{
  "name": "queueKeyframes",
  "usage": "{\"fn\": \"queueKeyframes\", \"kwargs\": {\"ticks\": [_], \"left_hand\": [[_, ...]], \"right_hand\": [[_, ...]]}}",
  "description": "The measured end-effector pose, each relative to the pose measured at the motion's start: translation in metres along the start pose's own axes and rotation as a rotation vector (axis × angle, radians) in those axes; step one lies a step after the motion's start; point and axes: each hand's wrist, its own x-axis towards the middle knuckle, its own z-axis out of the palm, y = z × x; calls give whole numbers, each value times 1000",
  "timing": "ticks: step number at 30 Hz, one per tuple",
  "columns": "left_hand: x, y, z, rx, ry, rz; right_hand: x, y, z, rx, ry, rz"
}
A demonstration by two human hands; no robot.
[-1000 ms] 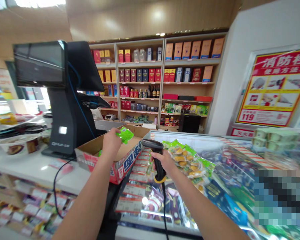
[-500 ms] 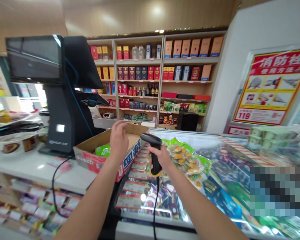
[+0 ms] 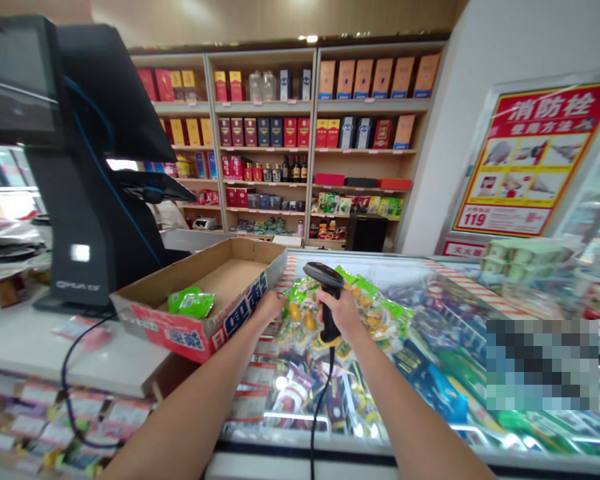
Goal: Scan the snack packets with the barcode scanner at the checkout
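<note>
My right hand (image 3: 341,312) is wrapped around the handle of a black barcode scanner (image 3: 325,275), held upright over the counter with its cable hanging down. Beneath and around it lies a pile of clear and green snack packets (image 3: 377,313) with orange-yellow pieces inside. At the left edge of that pile, my left hand (image 3: 270,308) has its fingers drawn together on a snack packet (image 3: 300,313); the fingertips are partly hidden. Left of this hand stands an open cardboard box (image 3: 155,331), with a few green packets (image 3: 193,302) at its near left end.
A black checkout terminal (image 3: 80,220) stands on the white counter (image 3: 105,367) at left. The glass display counter (image 3: 300,430) spans the front and right. Clear packs (image 3: 525,260) stand at the far right. Shelves of boxed goods (image 3: 265,133) line the back.
My left hand has moved down and right, from over the box to the packets. The scanner has shifted slightly right in my right hand. The view has turned right.
</note>
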Motion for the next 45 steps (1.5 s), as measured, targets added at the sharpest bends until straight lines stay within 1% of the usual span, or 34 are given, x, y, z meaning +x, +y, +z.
{"fn": "queueKeyframes", "kwargs": {"ticks": [2,3,5,6,8,11,12,14,16,19,22,25,29,32,41,45], "left_hand": [[1,-1,1,35,-74,-82],[1,-1,1,41,-91,-111],[-1,4,3,42,-97,-146],[-2,7,2,35,-80,-150],[-5,17,-3,2,14,-110],[-11,34,-17,-48,228,34],[-13,40,-22,-55,275,80],[-16,49,-31,-62,302,137],[-18,55,-36,-71,292,168],[-19,57,-37,-77,286,186],[-19,56,-36,-68,282,172],[-19,56,-36,-50,269,168],[-21,58,-36,-26,242,191],[-22,59,-36,-21,245,199],[-24,63,-38,-1,221,191],[-26,61,-35,20,172,197]], "right_hand": [[0,0,2,-11,4,-13],[0,-1,2,-18,6,-16],[-1,-3,3,-31,4,-17],[-2,-4,3,-36,3,-17],[-4,-6,3,-34,11,-18],[-6,-10,3,-8,9,-4],[-6,-11,1,-3,-9,-1],[-7,-15,-3,-17,-75,-3],[-6,-19,-10,-60,-146,-14],[-4,-24,-23,-117,-228,-36],[-1,-25,-36,-128,-286,-33],[1,-24,-42,-123,-314,-19],[0,-24,-42,-143,-317,-26],[-1,-25,-41,-154,-325,-25],[1,-25,-40,-134,-329,-25],[2,-22,-37,-104,-316,-32]]}}
